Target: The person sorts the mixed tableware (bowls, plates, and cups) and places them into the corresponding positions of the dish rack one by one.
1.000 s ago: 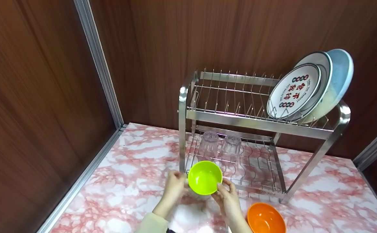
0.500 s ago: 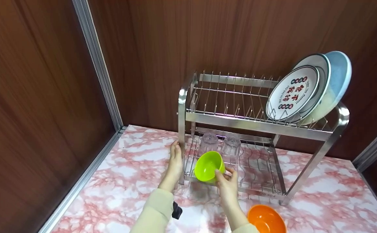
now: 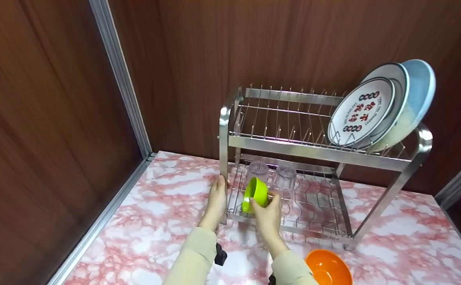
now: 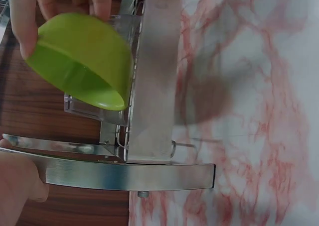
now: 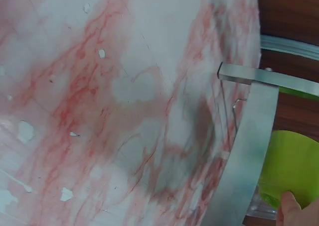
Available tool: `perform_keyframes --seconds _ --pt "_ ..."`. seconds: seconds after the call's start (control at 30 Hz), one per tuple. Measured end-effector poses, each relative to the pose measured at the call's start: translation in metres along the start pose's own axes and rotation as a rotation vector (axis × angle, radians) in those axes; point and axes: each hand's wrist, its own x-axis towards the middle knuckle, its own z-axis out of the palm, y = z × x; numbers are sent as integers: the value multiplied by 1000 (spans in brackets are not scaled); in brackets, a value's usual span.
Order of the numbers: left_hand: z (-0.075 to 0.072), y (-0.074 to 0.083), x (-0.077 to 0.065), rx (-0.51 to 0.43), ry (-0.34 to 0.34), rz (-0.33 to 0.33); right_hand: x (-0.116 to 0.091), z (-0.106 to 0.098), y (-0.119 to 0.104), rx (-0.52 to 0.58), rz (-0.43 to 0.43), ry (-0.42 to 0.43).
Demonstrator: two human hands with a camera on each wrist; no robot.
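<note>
A lime-green bowl (image 3: pixel 258 192) is tipped on its side at the front left of the dish rack's lower tier. My right hand (image 3: pixel 269 213) pinches it, thumb on the near side. In the left wrist view the green bowl (image 4: pixel 84 61) has its mouth facing down and left, with the right hand's fingers along its upper side. My left hand (image 3: pixel 215 200) holds the left front post of the steel dish rack (image 3: pixel 317 150); a bit of skin shows past the post. Two clear glasses (image 3: pixel 257 171) stand upside down behind the bowl.
On the upper tier's right end lean white plates (image 3: pixel 361 113) with a pale blue dish (image 3: pixel 422 91) behind them. An orange bowl (image 3: pixel 328 267) stands on the marbled tabletop (image 3: pixel 167 221), in front of the rack. A brown wood-grain wall (image 3: pixel 190 79) rises behind.
My right hand has carried the green bowl forward into the lower tier and turned it sideways. My left hand has let go of the bowl and moved up to the rack's left post.
</note>
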Motion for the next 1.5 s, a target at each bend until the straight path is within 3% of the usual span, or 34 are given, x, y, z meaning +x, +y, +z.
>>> perform_keyframes --seconds 0.13,0.27,0.4,0.63,0.87,1.07,1.33,1.5 --pt "2 -2 2 -18 2 -3 3 7 3 -111 -54 35" --pt "4 -2 2 27 17 3 5 14 8 -208 -139 95" --pt "5 -1 2 19 26 13 9 20 11 -253 -182 127" --pt "2 -3 3 5 37 2 14 30 12 -281 -181 124" --pt "1 19 -9 -33 29 9 19 38 14 -272 -183 76" --pt "0 22 -11 -33 47 -13 21 45 18 -211 -186 25" --pt "1 18 -8 -53 38 6 22 46 17 -206 -160 18" --pt "1 1 0 -83 32 3 20 47 17 -223 -154 4"
